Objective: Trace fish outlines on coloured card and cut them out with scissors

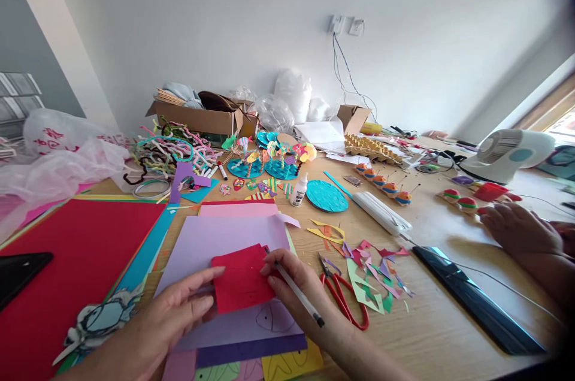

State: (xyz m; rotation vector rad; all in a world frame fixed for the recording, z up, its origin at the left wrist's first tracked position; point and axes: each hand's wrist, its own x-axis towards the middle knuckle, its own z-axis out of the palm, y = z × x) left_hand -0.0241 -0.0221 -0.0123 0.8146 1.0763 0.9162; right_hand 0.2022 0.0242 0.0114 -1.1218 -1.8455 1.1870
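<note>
Red paper (pixel 245 282) sits between both hands, lying over the lavender sheet (pixel 193 249), nearer that sheet's near edge than its far one. Left hand (pixel 168 312): thumb and fingers apart, index tip at the paper's left edge, thumb just beside it. Right hand (pixel 291 282): clamped on the pen (pixel 297 292), fingertips on the paper's right edge. Pen slants, black end toward the wrist.

Fish outline (pixel 272 318) on the lavender sheet, just off the paper's near right corner, partly by the right wrist. Purple (pixel 251 352) and yellow (pixel 291 363) sheets stick out past the lavender's near edge.

Right side is tight: scissors (pixel 338 300) just beside the right forearm, blades toward the desk's far edge, scraps (pixel 358 285) right after. Bare wood of the desk (pixel 399 333) runs from there to the black panel (pixel 478 300). Another person's hand (pixel 523 231) is well apart, beyond the panel. Left: big red sheet (pixel 103 243) with fish cutout (pixel 105 318) beside the left forearm. Far side: glue bottle (pixel 297 192) beyond the lavender's far right corner.
</note>
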